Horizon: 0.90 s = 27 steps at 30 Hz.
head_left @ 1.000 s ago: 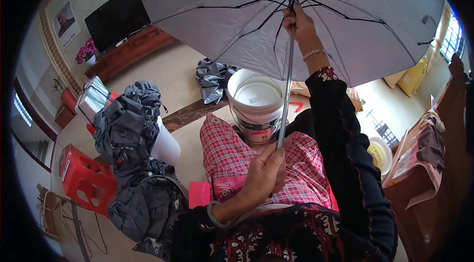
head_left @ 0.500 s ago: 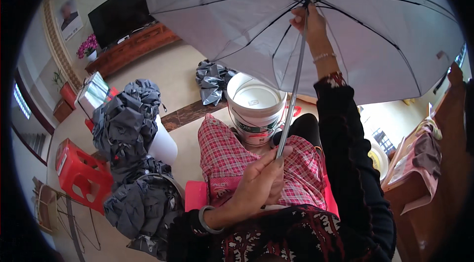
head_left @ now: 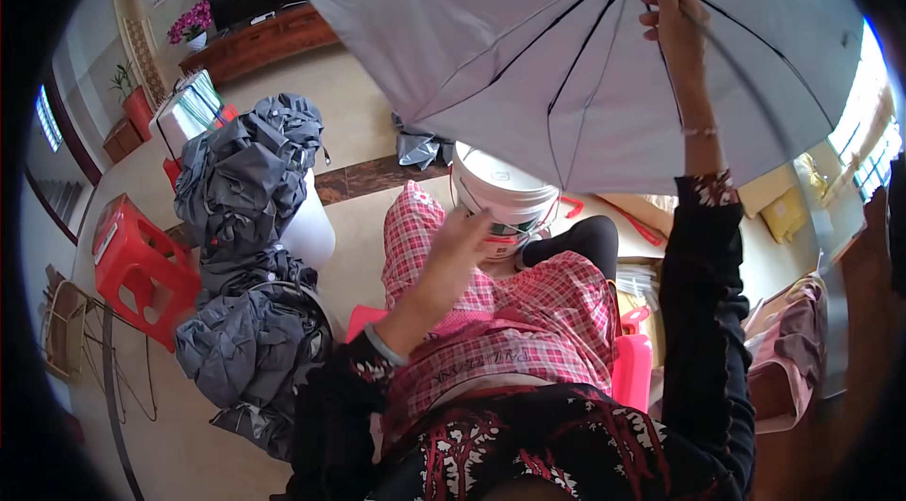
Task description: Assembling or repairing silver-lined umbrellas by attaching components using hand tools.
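Note:
An open umbrella [head_left: 510, 58], silver-grey inside with dark thin ribs, spreads over the upper part of the head view. Just below its hub, my right hand [head_left: 678, 18] grips it with curled fingers, arm stretched up. A blurred dark line, likely the shaft, slants down to the right of that hand. My left hand [head_left: 453, 260] is over my lap, away from the umbrella. Motion smears its fingers, and no object shows in it. Beneath it lies the red checked cloth [head_left: 557, 303] across my lap.
A white lidded bucket [head_left: 500, 190] stands before my knees. Crumpled dark grey fabric [head_left: 250, 171] is heaped at the left, over a white container [head_left: 311, 227]. Farther left is a red stool [head_left: 142, 265]. A pink cloth [head_left: 793, 350] hangs at the right.
My left hand has let go of the umbrella's shaft and moved left. My right hand and the umbrella have shifted right in view, and the shaft has swung right.

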Available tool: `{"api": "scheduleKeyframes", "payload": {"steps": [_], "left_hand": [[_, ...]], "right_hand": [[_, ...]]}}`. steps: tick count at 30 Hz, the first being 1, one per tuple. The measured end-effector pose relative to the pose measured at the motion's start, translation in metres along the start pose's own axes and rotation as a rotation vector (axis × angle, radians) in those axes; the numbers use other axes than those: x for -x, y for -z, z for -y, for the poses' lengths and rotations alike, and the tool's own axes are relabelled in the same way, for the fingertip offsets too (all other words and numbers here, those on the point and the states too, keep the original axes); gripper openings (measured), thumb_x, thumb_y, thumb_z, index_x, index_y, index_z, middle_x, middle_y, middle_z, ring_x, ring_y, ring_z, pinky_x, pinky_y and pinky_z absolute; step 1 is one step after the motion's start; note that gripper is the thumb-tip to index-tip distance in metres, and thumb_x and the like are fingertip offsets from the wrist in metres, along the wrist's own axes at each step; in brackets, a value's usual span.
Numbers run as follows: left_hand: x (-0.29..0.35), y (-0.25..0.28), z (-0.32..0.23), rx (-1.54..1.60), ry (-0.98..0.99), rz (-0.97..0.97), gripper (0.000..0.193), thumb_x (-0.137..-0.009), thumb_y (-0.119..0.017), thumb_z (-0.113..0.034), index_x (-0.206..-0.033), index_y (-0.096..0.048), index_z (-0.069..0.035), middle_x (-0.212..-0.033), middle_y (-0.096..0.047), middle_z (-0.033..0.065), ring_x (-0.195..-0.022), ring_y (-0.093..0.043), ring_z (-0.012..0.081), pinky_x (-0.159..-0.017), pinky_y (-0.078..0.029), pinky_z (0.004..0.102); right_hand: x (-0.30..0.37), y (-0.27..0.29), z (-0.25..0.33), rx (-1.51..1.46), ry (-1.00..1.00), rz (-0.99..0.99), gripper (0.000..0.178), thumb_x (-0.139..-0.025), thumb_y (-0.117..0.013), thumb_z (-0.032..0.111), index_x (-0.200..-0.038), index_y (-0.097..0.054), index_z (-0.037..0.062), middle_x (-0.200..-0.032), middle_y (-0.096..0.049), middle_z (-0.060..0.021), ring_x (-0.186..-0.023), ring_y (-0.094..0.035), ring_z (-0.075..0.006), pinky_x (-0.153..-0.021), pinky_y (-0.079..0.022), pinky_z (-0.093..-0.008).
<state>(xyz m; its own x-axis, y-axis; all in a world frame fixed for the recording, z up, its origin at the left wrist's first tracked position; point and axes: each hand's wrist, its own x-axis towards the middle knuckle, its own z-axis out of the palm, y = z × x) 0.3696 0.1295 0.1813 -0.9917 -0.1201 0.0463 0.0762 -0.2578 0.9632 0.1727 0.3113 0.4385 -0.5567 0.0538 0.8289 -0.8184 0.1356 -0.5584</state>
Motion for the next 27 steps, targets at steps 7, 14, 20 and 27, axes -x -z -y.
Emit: {"api": "scheduleKeyframes", "payload": {"steps": [7,14,20,27], "left_hand": [[-0.017,0.051,0.069,0.147,0.109,-0.199,0.031,-0.087,-0.045,-0.015,-0.115,-0.043,-0.003,-0.101,-0.048,0.0125,-0.090,-0.053,0.0272,-0.079,-0.048,0.0391],[-0.030,0.010,0.074,0.753,0.360,-0.342,0.030,-0.087,-0.040,-0.010,-0.115,-0.042,0.001,-0.113,-0.047,0.0169,-0.102,-0.050,0.0321,-0.085,-0.045,0.0478],[-0.002,0.015,0.089,0.691,0.340,0.050,0.029,-0.081,-0.055,-0.010,-0.107,-0.046,-0.001,-0.102,-0.055,0.0123,-0.092,-0.056,0.0255,-0.076,-0.048,0.0435],[0.006,0.029,0.085,-0.601,-0.423,0.210,0.040,-0.071,-0.067,-0.005,-0.105,-0.047,0.001,-0.085,-0.057,0.0163,-0.078,-0.060,0.0212,-0.067,-0.048,0.0326]], "right_hand": [[-0.007,-0.021,-0.030,0.222,-0.367,0.463,0.032,-0.082,-0.052,0.027,-0.101,-0.055,0.0014,-0.086,-0.061,-0.0087,-0.060,-0.058,-0.0131,-0.050,-0.048,-0.0263],[0.107,-0.084,-0.100,-0.223,-0.537,0.788,0.043,-0.085,-0.049,0.026,-0.118,-0.040,0.0009,-0.106,-0.055,-0.0105,-0.075,-0.062,-0.0225,-0.058,-0.053,-0.0312],[0.260,-0.064,-0.028,0.176,0.190,1.500,0.028,-0.078,-0.057,0.019,-0.098,-0.051,0.0001,-0.081,-0.059,-0.0147,-0.072,-0.060,-0.0301,-0.061,-0.048,-0.0367],[0.299,-0.015,-0.029,0.299,0.149,1.285,0.018,-0.073,-0.058,0.013,-0.084,-0.051,0.0019,-0.075,-0.055,-0.0137,-0.068,-0.058,-0.0302,-0.060,-0.047,-0.0379]]}}
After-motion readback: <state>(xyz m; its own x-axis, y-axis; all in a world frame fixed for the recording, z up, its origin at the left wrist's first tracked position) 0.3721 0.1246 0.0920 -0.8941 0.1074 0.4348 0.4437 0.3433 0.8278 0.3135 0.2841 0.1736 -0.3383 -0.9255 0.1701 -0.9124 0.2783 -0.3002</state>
